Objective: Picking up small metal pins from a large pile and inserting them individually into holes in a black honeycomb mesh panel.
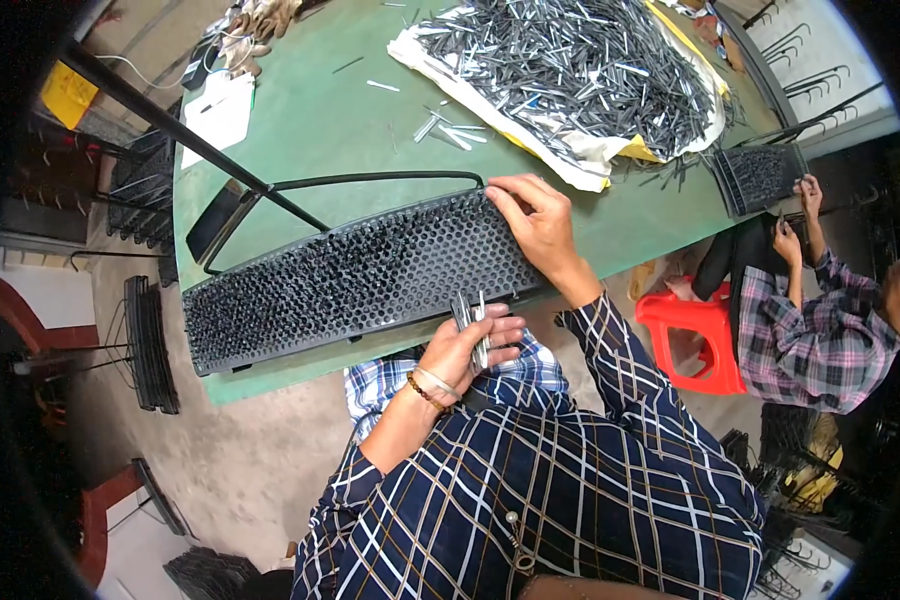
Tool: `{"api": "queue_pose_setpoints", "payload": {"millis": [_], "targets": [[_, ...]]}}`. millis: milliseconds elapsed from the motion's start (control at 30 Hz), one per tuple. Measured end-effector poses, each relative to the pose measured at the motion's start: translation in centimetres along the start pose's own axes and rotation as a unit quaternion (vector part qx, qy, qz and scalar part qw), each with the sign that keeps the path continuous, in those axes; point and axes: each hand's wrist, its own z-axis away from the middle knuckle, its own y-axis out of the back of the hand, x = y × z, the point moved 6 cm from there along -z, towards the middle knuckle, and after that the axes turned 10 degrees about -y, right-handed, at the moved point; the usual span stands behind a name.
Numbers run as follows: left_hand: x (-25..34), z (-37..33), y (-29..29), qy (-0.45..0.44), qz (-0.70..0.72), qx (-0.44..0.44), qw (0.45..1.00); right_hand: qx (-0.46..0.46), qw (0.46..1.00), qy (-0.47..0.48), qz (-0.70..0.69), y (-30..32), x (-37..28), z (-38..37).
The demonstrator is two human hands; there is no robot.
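Observation:
A long black perforated panel [440, 262] lies slanted along the table's near edge. Dark strips stand up densely from its left and middle parts, while open round holes show toward its right end. My left hand [453, 352] is below the panel's front edge, palm up, with its thumb pressing a small bundle of thin metal strips [482, 340] against the fingers. At the panel's upper right corner, my right hand [538, 218] has thumb and forefinger pinched together. What lies between those fingertips is too small to make out.
A heap of metal strips [580, 75] lies on a white and yellow sack at the back right of the green table [320, 110]. Loose strips [450, 130] lie nearby. A black metal rod frame [200, 130] crosses the left. Another person [820, 340] works at the right beside a red stool [685, 340].

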Motion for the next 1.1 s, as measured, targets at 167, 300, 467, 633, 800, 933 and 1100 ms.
{"api": "queue_pose_setpoints", "payload": {"millis": [167, 300, 467, 633, 800, 933, 1100], "targets": [[-0.1, 0.4, 0.4, 0.046, 0.038, 0.006, 0.998, -0.006, 0.993, 0.106, 0.056, -1.1, 0.3, 0.7], [-0.5, 0.4, 0.5, 0.06, 0.042, 0.0, 0.997, -0.021, 0.975, 0.138, 0.174, -1.9, -1.1, 1.4], [0.4, 0.4, -0.2, 0.008, -0.008, -0.007, 1.0, -0.084, 0.996, -0.019, -0.008, -0.7, -0.2, 1.9], [1.5, 0.5, -0.7, -0.04, -0.015, -0.021, 0.999, -0.354, 0.907, -0.19, -0.13, -2.4, -0.7, 5.4], [0.9, 0.0, -0.5, -0.018, -0.009, -0.009, 1.0, -0.177, 0.934, -0.241, -0.194, 0.3, 0.4, 3.6], [0.0, -0.3, 0.0, 0.006, -0.008, 0.013, 1.0, -0.013, 0.987, -0.118, -0.112, 1.7, 0.9, 0.5], [-0.6, -0.5, 0.9, 0.017, 0.017, 0.037, 0.999, -0.001, 0.999, -0.034, -0.024, 0.6, 1.2, 0.0]]}}
